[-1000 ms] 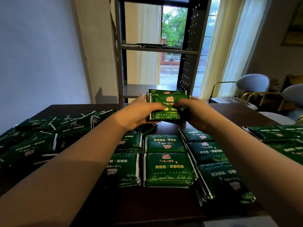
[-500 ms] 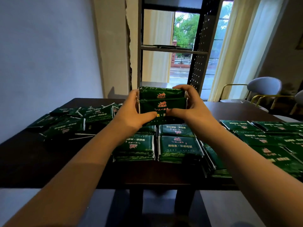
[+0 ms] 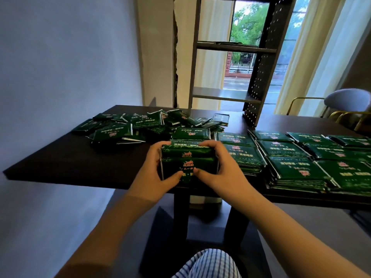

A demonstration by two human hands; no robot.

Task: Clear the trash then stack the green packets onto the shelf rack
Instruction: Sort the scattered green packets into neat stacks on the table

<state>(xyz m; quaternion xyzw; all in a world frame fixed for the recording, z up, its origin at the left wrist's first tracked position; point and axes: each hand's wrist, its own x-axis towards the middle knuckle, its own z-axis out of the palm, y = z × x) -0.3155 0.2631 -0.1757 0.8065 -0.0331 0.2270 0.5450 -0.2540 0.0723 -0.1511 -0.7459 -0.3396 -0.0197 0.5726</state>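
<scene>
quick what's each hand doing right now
Left hand: grips the left end of the stack of green packets.
Right hand: grips the right end of the same stack.

Left hand: bare forearm stretched forward, fingers curled over the far edge of a stack of green packets, thumb on its near face. Right hand: mirrored grip on the opposite side, thumb tips nearly meeting.

We face a dark tabletop against a pale bluish wall. At its far side a dark shelf rack stands before a bright window showing green trees. Cream curtains hang at right, beside a grey chair with a gold frame.
</scene>
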